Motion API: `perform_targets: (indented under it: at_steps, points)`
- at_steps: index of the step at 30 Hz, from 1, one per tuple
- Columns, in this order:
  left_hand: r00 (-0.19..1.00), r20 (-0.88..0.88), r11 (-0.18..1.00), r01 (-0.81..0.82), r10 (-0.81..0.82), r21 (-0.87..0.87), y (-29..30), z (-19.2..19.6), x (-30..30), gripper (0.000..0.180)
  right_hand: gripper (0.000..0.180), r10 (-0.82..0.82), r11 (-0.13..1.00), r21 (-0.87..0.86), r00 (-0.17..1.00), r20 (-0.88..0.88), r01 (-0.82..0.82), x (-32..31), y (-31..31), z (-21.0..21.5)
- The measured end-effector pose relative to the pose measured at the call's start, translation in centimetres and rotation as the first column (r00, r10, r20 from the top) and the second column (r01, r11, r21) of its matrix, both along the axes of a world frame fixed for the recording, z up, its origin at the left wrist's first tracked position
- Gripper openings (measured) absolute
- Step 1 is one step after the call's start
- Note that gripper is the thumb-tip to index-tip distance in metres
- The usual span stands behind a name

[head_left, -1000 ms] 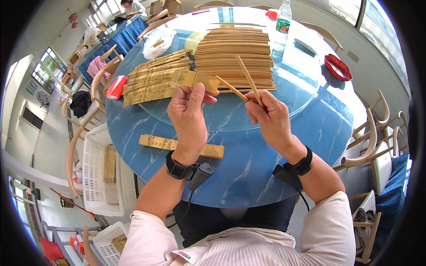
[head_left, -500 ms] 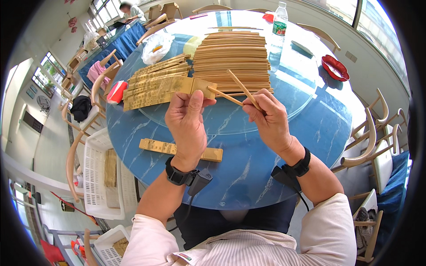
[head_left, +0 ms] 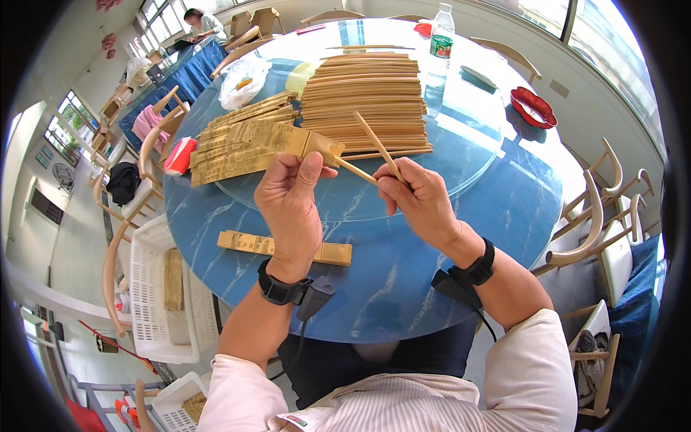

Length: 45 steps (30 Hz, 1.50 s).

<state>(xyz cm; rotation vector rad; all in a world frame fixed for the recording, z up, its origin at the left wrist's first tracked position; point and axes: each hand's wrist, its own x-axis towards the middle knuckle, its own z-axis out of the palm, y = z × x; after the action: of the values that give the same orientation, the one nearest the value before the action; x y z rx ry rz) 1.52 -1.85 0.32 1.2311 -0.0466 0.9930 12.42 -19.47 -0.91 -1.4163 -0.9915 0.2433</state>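
My left hand pinches a long gold paper sleeve between thumb and fingers, near its right-hand end. Two thin wooden sticks, like chopsticks, are gripped in my right hand. One stick has its tip at the sleeve's open end and seems partly inside. The other stick points up and left, free of the sleeve. Below my left hand, a small stack of gold sleeves lies on the blue marbled table, partly hidden by my wrist.
Beyond my hands are a big pile of wooden sticks and fanned gold sleeves. Around them stand a water bottle, a red dish and a plastic bag. A white crate sits at lower left. A person works far off.
My right hand has moved slightly left toward the sleeve, and less of the lower stick shows outside it. The whole view has shifted a little.
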Motion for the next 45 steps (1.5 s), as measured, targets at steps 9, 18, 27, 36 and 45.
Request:
perform_targets:
  at_steps: [9, 18, 27, 36, 45]
  points:
    - [0.998, -0.058, 0.999, 0.033, -0.031, 0.018, -0.3, -0.8, 0.4, 0.011, 0.018, 0.010, 0.989, -0.145, 0.989, 0.150, 0.012, -0.3, 0.2, 0.3]
    - [0.998, 0.056, 0.998, -0.012, 0.015, -0.065, 1.5, -0.5, 0.6, 0.013, 0.042, 0.179, 0.884, -0.415, 0.976, -0.126, -0.216, -0.7, -0.2, 1.7]
    - [0.980, -0.008, 0.971, 0.198, -0.201, -0.137, 1.6, 0.0, 0.5, 0.014, 0.054, 0.483, 0.752, -0.162, 0.701, -0.524, -0.639, 0.8, -1.0, 2.1]
    - [0.917, -0.288, 0.959, 0.283, -0.276, -0.020, 1.3, -0.3, 0.2, 0.014, 0.056, 0.458, 0.763, -0.058, 0.603, -0.653, -0.643, 0.8, -0.9, 1.9]
    - [0.842, -0.450, 0.942, 0.334, -0.298, 0.002, 1.1, -0.1, 0.4, 0.022, 0.038, 0.320, 0.816, -0.121, 0.615, -0.721, -0.566, 1.2, -0.3, 1.2]
